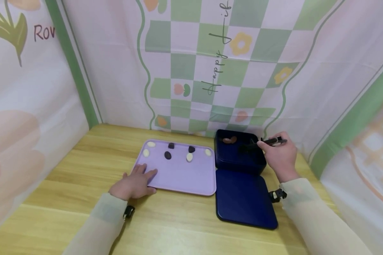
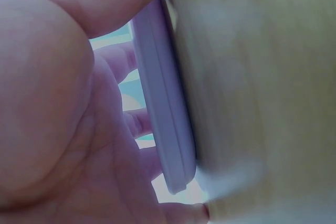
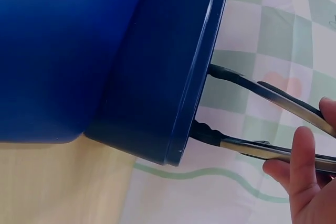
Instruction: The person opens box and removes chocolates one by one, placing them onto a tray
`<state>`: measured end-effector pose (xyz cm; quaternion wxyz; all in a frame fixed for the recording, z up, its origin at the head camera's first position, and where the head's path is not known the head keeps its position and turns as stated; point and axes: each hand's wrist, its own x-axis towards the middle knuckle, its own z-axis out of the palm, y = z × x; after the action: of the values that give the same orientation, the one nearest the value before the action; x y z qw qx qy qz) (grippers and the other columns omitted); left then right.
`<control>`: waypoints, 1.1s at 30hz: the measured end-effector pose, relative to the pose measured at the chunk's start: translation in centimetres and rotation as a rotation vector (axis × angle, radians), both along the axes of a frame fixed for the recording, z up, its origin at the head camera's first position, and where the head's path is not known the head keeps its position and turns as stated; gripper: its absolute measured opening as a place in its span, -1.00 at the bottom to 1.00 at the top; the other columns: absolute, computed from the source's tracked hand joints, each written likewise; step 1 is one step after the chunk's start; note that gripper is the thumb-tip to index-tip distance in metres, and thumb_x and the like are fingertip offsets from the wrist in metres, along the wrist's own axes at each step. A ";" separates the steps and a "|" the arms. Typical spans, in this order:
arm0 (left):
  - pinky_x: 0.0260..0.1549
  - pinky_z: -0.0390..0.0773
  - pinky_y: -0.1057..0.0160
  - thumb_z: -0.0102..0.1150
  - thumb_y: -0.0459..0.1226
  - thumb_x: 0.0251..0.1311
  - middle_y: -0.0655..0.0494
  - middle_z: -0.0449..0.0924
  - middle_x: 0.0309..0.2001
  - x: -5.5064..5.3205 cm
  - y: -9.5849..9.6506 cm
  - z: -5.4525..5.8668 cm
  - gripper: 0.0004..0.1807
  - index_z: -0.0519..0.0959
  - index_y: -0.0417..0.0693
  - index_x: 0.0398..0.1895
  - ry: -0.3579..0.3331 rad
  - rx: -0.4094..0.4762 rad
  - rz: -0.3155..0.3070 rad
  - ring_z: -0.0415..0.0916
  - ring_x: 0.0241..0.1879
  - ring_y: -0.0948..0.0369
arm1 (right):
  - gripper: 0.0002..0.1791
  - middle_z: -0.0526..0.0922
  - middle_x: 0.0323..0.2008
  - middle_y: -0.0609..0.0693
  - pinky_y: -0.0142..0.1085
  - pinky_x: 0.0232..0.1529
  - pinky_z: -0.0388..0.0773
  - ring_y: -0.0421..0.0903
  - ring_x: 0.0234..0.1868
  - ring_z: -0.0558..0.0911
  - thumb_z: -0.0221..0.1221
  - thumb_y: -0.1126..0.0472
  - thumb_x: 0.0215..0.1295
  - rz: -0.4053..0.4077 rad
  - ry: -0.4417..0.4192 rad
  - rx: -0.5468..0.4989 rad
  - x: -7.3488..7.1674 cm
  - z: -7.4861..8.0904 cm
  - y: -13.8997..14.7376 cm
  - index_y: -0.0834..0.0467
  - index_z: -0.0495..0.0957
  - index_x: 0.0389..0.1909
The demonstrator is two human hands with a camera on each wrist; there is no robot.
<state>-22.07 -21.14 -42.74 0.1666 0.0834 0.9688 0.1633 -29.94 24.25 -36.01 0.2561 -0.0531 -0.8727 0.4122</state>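
Gripping black tongs (image 1: pixel 273 141) in the right hand (image 1: pixel 284 157), up at the right rim of an open navy box (image 1: pixel 237 166). Clear from the right wrist, lost in the dark from the head view: 2 tong arms, spread apart and dipping over the rim (tips hidden behind the wall, so can't tell if pinching anything). Only in the head view: brown pieces (image 1: pixel 232 140) inside the box, toward the far left.

Not clutching anything with the left hand (image 1: pixel 134 184), just resting loose fingers over the near left corner of a lilac tray (image 1: pixel 178 177). From the left wrist, a nice side-on look at the tray's edge, little finger down near the table. On the tray's far half, 4 white pebbles (image 1: pixel 189 157) and 3 dark pebbles (image 1: pixel 167 155). Tray just left of the box, navy lid (image 1: pixel 245 200) flat in front.

Underneath, a pale wood-grain table (image 1: pixel 172 226). Behind, a hanging cloth (image 1: pixel 207 67) with green-and-white checks, flowers and "Happy" in sideways script. More patterned fabric (image 1: pixel 35 88) at the sides.
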 end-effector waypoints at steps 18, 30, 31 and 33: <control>0.24 -0.20 -0.53 0.23 0.00 0.32 -0.29 -0.17 0.55 -0.1 0.0 0.0 -0.21 0.19 0.08 0.55 -0.009 -0.002 0.001 -0.33 0.50 -0.26 | -0.33 0.71 -0.33 0.10 -0.26 -0.64 0.66 0.01 -0.51 0.74 0.60 0.30 -0.16 -0.017 0.071 -0.939 -0.9 1.2 1.3 0.15 0.33 -0.12; 0.24 -0.20 -0.53 0.24 0.00 0.31 -0.29 -0.17 0.55 -0.1 0.0 0.0 -0.21 0.20 0.09 0.55 -0.008 0.005 0.009 -0.33 0.50 -0.26 | -0.48 0.69 -0.34 0.09 -0.27 -0.62 0.66 -0.04 -0.58 0.70 0.57 0.24 -0.06 0.198 0.175 -0.618 1.8 2.8 -5.7 0.30 0.44 -0.23; 0.24 -0.20 -0.53 0.24 0.00 0.31 -0.29 -0.17 0.55 -0.1 0.0 0.0 -0.21 0.20 0.09 0.55 -0.008 0.005 0.008 -0.33 0.50 -0.26 | -0.50 0.67 -0.31 0.09 -0.26 -0.60 0.66 -0.03 -0.57 0.69 0.56 0.24 -0.03 0.216 0.182 -0.567 2.2 2.9 -6.3 0.31 0.45 -0.22; 0.24 -0.20 -0.53 0.24 0.00 0.31 -0.29 -0.17 0.55 -0.1 0.0 -0.1 -0.21 0.20 0.09 0.55 -0.008 0.005 0.009 -0.33 0.50 -0.26 | -0.52 0.66 -0.29 0.08 -0.26 -0.58 0.67 -0.02 -0.59 0.67 0.54 0.22 0.01 0.249 0.195 -0.463 2.9 2.8 -7.3 0.31 0.50 -0.18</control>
<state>-22.21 -21.13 -42.79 0.1696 0.0789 0.9681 0.1667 -27.04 16.95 -33.18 0.2675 0.0374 -0.7263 0.6321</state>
